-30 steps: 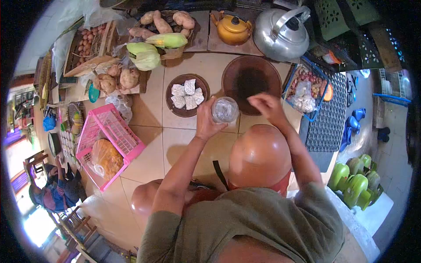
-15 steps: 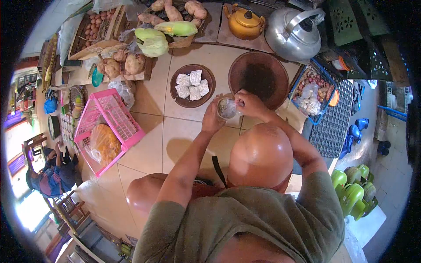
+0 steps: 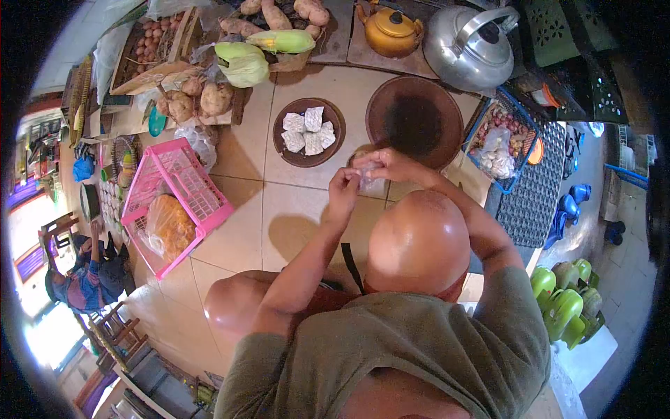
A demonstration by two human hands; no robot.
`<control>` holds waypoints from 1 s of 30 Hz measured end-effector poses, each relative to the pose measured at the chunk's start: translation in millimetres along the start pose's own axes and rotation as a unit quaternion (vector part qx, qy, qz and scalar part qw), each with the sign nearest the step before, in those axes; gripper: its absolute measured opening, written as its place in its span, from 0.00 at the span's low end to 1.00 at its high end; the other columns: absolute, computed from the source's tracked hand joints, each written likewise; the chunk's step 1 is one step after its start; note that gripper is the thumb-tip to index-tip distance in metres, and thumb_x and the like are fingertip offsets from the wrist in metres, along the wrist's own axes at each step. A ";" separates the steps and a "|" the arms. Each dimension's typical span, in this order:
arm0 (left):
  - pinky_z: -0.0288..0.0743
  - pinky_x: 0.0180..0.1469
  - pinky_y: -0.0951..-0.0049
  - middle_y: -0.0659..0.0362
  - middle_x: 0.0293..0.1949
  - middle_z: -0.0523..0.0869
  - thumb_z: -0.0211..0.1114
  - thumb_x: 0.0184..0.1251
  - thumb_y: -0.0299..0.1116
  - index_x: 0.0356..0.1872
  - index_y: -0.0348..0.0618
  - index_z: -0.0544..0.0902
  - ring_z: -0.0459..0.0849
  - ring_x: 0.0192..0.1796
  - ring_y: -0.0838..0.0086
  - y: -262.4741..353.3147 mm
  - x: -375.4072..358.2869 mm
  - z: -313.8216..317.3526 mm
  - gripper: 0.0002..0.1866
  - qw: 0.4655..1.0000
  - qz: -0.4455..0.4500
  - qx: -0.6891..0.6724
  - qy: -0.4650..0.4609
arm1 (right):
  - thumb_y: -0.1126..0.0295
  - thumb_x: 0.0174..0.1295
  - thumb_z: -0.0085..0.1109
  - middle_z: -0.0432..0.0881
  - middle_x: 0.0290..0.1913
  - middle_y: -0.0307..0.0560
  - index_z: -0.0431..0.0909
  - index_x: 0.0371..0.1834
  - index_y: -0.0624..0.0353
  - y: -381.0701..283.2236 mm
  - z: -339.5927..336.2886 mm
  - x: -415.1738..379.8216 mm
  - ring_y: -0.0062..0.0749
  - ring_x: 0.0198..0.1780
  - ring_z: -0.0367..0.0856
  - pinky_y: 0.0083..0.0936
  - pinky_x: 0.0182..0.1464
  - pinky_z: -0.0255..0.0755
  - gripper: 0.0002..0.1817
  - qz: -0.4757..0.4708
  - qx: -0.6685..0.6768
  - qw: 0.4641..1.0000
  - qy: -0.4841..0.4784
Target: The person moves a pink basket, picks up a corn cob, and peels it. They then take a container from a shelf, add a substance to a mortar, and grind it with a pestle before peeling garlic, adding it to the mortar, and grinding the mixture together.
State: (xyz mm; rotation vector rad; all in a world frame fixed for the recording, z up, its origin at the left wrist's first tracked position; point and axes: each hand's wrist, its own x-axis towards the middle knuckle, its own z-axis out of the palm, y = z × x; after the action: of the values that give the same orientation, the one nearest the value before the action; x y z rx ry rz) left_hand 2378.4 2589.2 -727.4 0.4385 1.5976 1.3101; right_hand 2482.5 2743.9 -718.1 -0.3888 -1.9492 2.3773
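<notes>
A small clear plastic bag [image 3: 372,184] is between my two hands. My left hand [image 3: 342,195] is closed, its fingertips pinching the bag's left edge. My right hand [image 3: 394,167] grips the bag from the other side, fingers bent over its top. Behind the hands, a small round container [image 3: 360,155] shows only in part. Just beyond them is a wide brown mortar dish [image 3: 375,136] with a dark middle. To its left, a smaller brown plate [image 3: 335,155] bears several white blocks [image 3: 314,119] with scored surfaces.
A pink plastic basket [image 3: 216,220] lies left with a bag of orange food [image 3: 171,227]. Corn [image 3: 241,66] and tubers are at the back left. A yellow teapot [image 3: 392,33] and a metal kettle [image 3: 464,59] stand behind. Right is a blue basket of shallots [image 3: 499,126]. Another person [image 3: 87,269] sits far left.
My left hand has let go of the small round container and now pinches the plastic bag. My right hand has turned over the bag, staying close to the same spot.
</notes>
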 end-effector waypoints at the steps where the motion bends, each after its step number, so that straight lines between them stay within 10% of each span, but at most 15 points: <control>1: 0.67 0.39 0.79 0.61 0.33 0.76 0.53 0.66 0.33 0.38 0.40 0.73 0.73 0.35 0.79 1.2 -0.8 -0.2 0.07 1.000 0.001 0.000 0.001 | 0.70 0.55 0.60 0.79 0.39 0.41 0.74 0.45 0.63 0.4 0.7 0.5 0.21 0.41 0.76 0.20 0.44 0.71 0.15 -0.001 0.000 1.000 -0.001; 9: 0.73 0.36 0.75 0.60 0.35 0.76 0.49 0.68 0.33 0.37 0.43 0.70 0.75 0.34 0.76 0.8 2.3 -1.8 0.05 0.897 -0.178 -0.382 0.131 | 0.59 0.55 0.62 0.78 0.31 0.38 0.75 0.39 0.60 -11.3 1.2 -2.1 0.18 0.30 0.74 0.18 0.31 0.71 0.16 0.188 0.036 0.981 0.043; 13: 0.73 0.37 0.76 0.61 0.35 0.76 0.49 0.68 0.33 0.37 0.43 0.70 0.75 0.34 0.77 13.2 -1.6 2.8 0.06 0.951 -0.121 -0.273 0.084 | 0.58 0.56 0.61 0.77 0.30 0.36 0.75 0.34 0.58 -7.2 8.1 -0.5 0.17 0.30 0.73 0.17 0.27 0.68 0.15 0.183 0.122 0.967 0.130; 15: 0.73 0.37 0.76 0.62 0.35 0.76 0.50 0.67 0.33 0.34 0.43 0.71 0.76 0.36 0.78 10.1 -0.3 -4.7 0.06 0.994 0.013 0.102 -0.030 | 0.58 0.56 0.61 0.76 0.28 0.34 0.73 0.32 0.57 4.3 9.1 3.3 0.15 0.30 0.72 0.16 0.28 0.66 0.14 0.160 0.116 0.976 0.095; 18: 0.73 0.39 0.76 0.61 0.35 0.77 0.51 0.65 0.33 0.32 0.44 0.72 0.77 0.37 0.78 27.2 -0.2 -8.7 0.06 0.987 -0.157 -0.024 -0.029 | 0.62 0.54 0.64 0.75 0.28 0.33 0.73 0.33 0.57 10.6 13.4 -0.6 0.15 0.30 0.71 0.15 0.31 0.66 0.13 0.151 0.083 0.982 0.076; 24: 0.74 0.47 0.69 0.59 0.38 0.80 0.50 0.66 0.37 0.32 0.46 0.74 0.78 0.44 0.70 16.5 11.3 -26.7 0.08 0.895 -0.141 -0.407 -0.119 | 0.71 0.48 0.66 0.74 0.30 0.35 0.73 0.37 0.57 2.5 -4.6 -1.0 0.18 0.33 0.71 0.17 0.36 0.67 0.14 0.085 -0.047 0.992 0.086; 27: 0.74 0.46 0.70 0.59 0.39 0.80 0.49 0.67 0.36 0.34 0.45 0.75 0.78 0.45 0.71 38.4 8.7 -23.7 0.09 0.948 -0.130 -0.287 -0.038 | 0.72 0.51 0.62 0.75 0.31 0.38 0.73 0.38 0.59 -48.2 2.3 0.1 0.20 0.35 0.73 0.20 0.39 0.68 0.12 -0.014 -0.081 0.976 0.204; 30: 0.74 0.46 0.71 0.60 0.38 0.81 0.50 0.68 0.35 0.38 0.43 0.77 0.79 0.43 0.73 55.9 7.4 -19.2 0.09 0.984 -0.100 -0.136 -0.060 | 0.71 0.56 0.56 0.77 0.35 0.40 0.73 0.39 0.60 -72.0 -6.1 3.3 0.22 0.38 0.74 0.23 0.43 0.69 0.09 -0.003 0.073 0.992 0.107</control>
State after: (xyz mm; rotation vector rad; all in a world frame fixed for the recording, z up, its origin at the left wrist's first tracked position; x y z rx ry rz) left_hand 2342.4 2604.4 -682.4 0.1794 1.3022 1.2985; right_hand 2471.7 2765.4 -649.9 -0.6002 -1.6717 2.3441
